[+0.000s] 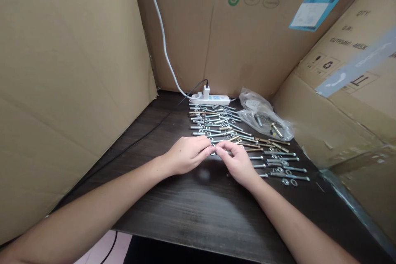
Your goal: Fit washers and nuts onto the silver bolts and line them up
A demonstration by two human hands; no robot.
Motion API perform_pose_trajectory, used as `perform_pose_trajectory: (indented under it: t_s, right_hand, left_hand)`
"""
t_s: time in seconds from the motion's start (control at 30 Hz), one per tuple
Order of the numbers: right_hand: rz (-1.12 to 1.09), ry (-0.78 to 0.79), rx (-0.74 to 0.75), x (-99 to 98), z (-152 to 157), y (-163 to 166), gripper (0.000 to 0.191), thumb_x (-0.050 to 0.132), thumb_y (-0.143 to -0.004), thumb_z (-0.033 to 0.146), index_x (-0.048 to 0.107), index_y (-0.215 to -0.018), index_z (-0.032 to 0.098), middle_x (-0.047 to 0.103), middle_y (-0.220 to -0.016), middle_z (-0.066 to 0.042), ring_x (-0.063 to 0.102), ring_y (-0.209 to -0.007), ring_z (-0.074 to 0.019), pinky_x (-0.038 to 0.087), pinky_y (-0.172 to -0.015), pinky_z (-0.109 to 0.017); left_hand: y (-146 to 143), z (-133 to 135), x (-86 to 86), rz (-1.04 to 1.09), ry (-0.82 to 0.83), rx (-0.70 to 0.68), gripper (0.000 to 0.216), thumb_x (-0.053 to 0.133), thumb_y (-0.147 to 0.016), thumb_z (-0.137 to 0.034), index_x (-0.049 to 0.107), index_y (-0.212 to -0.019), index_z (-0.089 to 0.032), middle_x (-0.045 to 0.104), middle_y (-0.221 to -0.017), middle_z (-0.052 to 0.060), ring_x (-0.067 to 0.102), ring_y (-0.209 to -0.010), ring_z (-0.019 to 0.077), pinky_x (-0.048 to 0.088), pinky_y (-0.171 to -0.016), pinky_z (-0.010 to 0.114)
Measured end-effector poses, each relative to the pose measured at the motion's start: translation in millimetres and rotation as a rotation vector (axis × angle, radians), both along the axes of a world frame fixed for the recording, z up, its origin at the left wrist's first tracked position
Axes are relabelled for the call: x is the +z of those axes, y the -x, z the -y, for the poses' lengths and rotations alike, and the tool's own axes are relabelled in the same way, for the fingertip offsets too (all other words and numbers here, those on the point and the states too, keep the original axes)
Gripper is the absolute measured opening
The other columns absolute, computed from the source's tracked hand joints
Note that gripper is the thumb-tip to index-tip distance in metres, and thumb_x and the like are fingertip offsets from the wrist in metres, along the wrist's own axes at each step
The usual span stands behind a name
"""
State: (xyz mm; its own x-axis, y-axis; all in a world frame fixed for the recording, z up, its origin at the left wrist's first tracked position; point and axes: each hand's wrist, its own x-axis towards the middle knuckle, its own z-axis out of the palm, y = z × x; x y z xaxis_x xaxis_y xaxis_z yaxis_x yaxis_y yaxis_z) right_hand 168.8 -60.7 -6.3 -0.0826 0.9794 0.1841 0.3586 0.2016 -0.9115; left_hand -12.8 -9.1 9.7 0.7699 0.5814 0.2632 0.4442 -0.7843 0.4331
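My left hand (pixel 192 154) and my right hand (pixel 236 163) meet fingertip to fingertip just above the near side of the laid-out hardware. Both have their fingers pinched together. A small metal washer (pixel 213 153) shows between the fingertips, against those of my right hand. What my left fingers pinch is hidden. Beyond the hands lie rows of silver and brassy bolts (pixel 213 126) with loose nuts and washers among them. More bolts (pixel 286 169) lie to the right of my right hand, with a nut (pixel 285 182) and a flat washer (pixel 293 182) at their near end.
A white power strip (pixel 213 100) with a plugged-in adapter stands behind the bolts. To its right lies a clear plastic bag (pixel 262 115) with metal parts. A black cable (pixel 145 132) crosses the dark table (pixel 185 210). Cardboard boxes (pixel 192 29) enclose the left, back and right.
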Motion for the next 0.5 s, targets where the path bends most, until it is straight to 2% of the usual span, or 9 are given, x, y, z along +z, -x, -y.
perform_pose_trajectory:
  t_s: [0.23, 0.33, 0.5]
  right_hand:
    - [0.023, 0.018, -0.011, -5.2, -3.0, -3.7, 0.027, 0.051, -0.086, 0.039, 0.058, -0.073, 0.017, 0.057, -0.069, -0.001, 0.050, -0.066, -0.0141, 0.040, -0.061, -0.024]
    - [0.021, 0.011, -0.022, -5.0, -3.5, -3.8, 0.027, 0.051, -0.086, 0.039, 0.058, -0.072, 0.017, 0.057, -0.069, -0.001, 0.051, -0.066, -0.0144, 0.040, -0.062, -0.024]
    - [-0.007, 0.014, -0.005, -1.6, -1.1, -1.4, 0.025, 0.052, -0.085, 0.039, 0.059, -0.073, 0.018, 0.059, -0.072, -0.002, 0.051, -0.067, -0.0146, 0.041, -0.060, -0.024]
  left_hand:
    - [0.4, 3.5, 3.3, 0.000, 0.044, -0.007, 0.019, 0.040, -0.095, -0.035, 0.050, -0.096, -0.019, 0.056, -0.093, 0.002, 0.055, -0.077, 0.0139, 0.042, -0.066, 0.025]
    - [0.2, 5.1, 2.6, 0.012, 0.040, -0.020, 0.015, 0.042, -0.093, -0.030, 0.047, -0.103, -0.020, 0.056, -0.097, 0.002, 0.056, -0.079, 0.0143, 0.043, -0.067, 0.026]
    - [0.7, 6.4, 0.7, 0.044, 0.035, -0.004, 0.022, 0.049, -0.089, -0.031, 0.044, -0.107, -0.020, 0.056, -0.101, 0.003, 0.056, -0.081, 0.0153, 0.044, -0.067, 0.027]
